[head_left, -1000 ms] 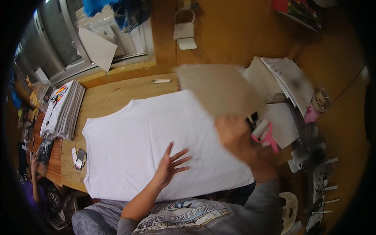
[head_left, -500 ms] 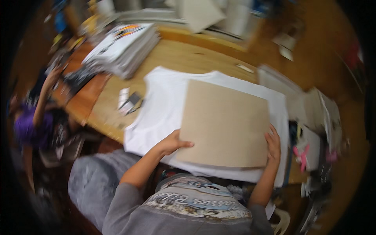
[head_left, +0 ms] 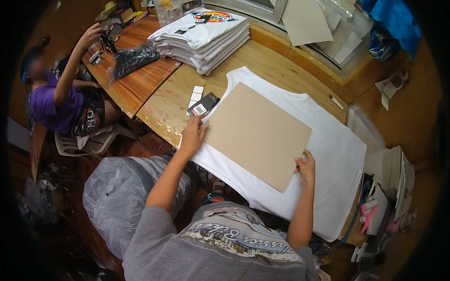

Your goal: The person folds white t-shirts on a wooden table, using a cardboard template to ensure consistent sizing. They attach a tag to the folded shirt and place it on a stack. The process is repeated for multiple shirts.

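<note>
A white T-shirt lies spread on the wooden table, its neck end toward the left. On it rests a flat, tan cardboard sheet, which covers much of its upper part. My left hand holds the sheet's left edge beside the shirt's collar, fingers bent at the rim. At the opposite edge, my right hand pinches the cardboard between thumb and fingers. Just beyond my left hand are a black hang tag and a strip of white labels.
A stack of folded white shirts stands at the back. Left of it lies a dark plastic-wrapped bundle. Another person sits at the far left, one arm raised. A big plastic bag sits by my left side; pink-handled scissors are at the right.
The cardboard has shifted toward the shirt's neck, with both hands at its edges. My left thumb no longer lies across its top. The view has turned and become sharper.
</note>
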{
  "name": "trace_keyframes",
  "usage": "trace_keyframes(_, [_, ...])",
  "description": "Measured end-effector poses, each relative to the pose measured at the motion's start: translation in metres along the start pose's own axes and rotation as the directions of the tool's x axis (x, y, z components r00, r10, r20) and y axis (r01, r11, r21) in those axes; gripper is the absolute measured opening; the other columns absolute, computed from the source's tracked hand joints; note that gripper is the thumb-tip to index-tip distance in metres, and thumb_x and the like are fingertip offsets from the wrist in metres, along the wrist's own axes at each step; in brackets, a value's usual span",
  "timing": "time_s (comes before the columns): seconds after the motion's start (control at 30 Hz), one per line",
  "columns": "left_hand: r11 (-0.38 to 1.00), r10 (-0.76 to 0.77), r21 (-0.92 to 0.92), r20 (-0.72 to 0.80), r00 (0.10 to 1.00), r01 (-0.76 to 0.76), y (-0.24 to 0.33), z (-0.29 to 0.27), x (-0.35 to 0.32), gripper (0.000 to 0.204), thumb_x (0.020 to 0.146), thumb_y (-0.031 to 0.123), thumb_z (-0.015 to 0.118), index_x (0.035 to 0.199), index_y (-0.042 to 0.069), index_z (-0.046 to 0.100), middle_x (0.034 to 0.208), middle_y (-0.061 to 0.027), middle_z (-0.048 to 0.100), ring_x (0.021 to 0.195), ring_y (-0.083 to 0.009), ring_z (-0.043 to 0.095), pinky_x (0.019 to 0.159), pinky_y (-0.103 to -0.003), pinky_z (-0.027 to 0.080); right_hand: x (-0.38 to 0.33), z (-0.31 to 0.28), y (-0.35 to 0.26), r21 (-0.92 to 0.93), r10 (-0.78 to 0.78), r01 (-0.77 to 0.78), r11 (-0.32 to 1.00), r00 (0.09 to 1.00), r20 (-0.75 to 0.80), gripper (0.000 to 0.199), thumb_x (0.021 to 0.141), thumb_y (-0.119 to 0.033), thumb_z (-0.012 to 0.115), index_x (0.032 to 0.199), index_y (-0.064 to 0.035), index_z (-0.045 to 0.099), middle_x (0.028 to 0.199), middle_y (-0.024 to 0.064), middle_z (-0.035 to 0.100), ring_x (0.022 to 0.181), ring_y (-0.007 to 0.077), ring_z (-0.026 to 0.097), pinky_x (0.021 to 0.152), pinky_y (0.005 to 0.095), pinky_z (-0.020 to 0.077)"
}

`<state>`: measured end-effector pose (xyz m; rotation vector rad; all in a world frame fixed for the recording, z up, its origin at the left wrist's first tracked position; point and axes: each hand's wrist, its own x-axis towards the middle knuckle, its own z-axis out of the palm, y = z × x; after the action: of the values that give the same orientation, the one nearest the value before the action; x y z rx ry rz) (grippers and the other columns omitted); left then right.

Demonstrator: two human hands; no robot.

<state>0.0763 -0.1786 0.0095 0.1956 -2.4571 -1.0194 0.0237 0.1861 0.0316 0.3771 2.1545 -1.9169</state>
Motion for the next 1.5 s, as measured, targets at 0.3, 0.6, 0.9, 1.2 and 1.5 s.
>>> trace_keyframes(0.3, [0.941, 0.128, 0.309, 0.063, 0.990, -0.141, 0.033, -0.009, -0.022, 0.029, 0.070, 0.013, 0.058, 0.098, 0.007, 0.051, 0.100, -0.0117, 0.047, 0.097, -0.0278, 0.043, 0.079, -0.039, 0.033, 0.018, 0.033, -0.007, -0.044, -0.014, 0.015, 0.999, 1.000, 0.026, 0.056, 0.076, 0.000, 0.054, 0.124, 0.0023, 0.026, 0.068, 0.0131, 0.059, 0.046, 0.0116, 0.051, 0.038, 0.0202, 0.0394])
trace_keyframes(0.6, [0.917, 0.171, 0.348, 0.105, 0.980, -0.197, 0.030, 0.003, -0.038, 0.030, 0.073, 0.019, 0.056, 0.101, 0.008, 0.052, 0.112, -0.0099, 0.045, 0.111, -0.0256, 0.037, 0.087, -0.041, 0.028, 0.032, 0.031, -0.014, -0.062, 0.029, -0.024, 0.998, 0.996, 0.087, 0.064, 0.076, 0.002, 0.053, 0.129, -0.0012, 0.017, 0.072, 0.0156, 0.060, 0.046, 0.0125, 0.052, 0.036, 0.0213, 0.0403])
trace_keyframes(0.9, [0.905, 0.128, 0.384, 0.166, 0.978, -0.184, 0.031, 0.003, -0.036, 0.032, 0.073, 0.020, 0.056, 0.103, 0.009, 0.051, 0.118, -0.0106, 0.043, 0.114, -0.0258, 0.036, 0.089, -0.044, 0.028, 0.032, 0.026, -0.026, -0.163, 0.039, -0.014, 0.987, 0.987, 0.153, 0.067, 0.076, -0.002, 0.054, 0.130, -0.0022, 0.015, 0.067, 0.0144, 0.059, 0.048, 0.0159, 0.054, 0.041, 0.0264, 0.0437])
trace_keyframes(1.2, [0.924, 0.138, 0.319, 0.233, 0.963, -0.210, 0.073, 0.055, 0.007, 0.030, 0.075, 0.018, 0.053, 0.103, 0.010, 0.051, 0.116, -0.0099, 0.042, 0.116, -0.0290, 0.031, 0.092, -0.050, 0.024, 0.174, -0.023, -0.064, -0.850, -0.587, 0.431, 0.304, 0.787, 0.189, 0.037, 0.078, -0.010, 0.051, 0.114, -0.0055, 0.046, 0.103, 0.0139, 0.054, 0.097, 0.0293, 0.050, 0.080, 0.0371, 0.0395])
trace_keyframes(1.5, [0.873, 0.234, 0.332, 0.356, 0.905, -0.357, 0.103, 0.132, 0.061, 0.031, 0.068, 0.030, 0.061, 0.095, 0.019, 0.055, 0.105, -0.0063, 0.046, 0.102, -0.0274, 0.039, 0.078, -0.046, 0.032, 0.231, -0.017, -0.101, -0.878, -0.222, 0.219, 0.426, 0.966, 0.133, 0.037, 0.063, -0.015, 0.065, 0.098, -0.0045, 0.057, 0.092, 0.0144, 0.059, 0.088, 0.0286, 0.055, 0.076, 0.0354, 0.0419])
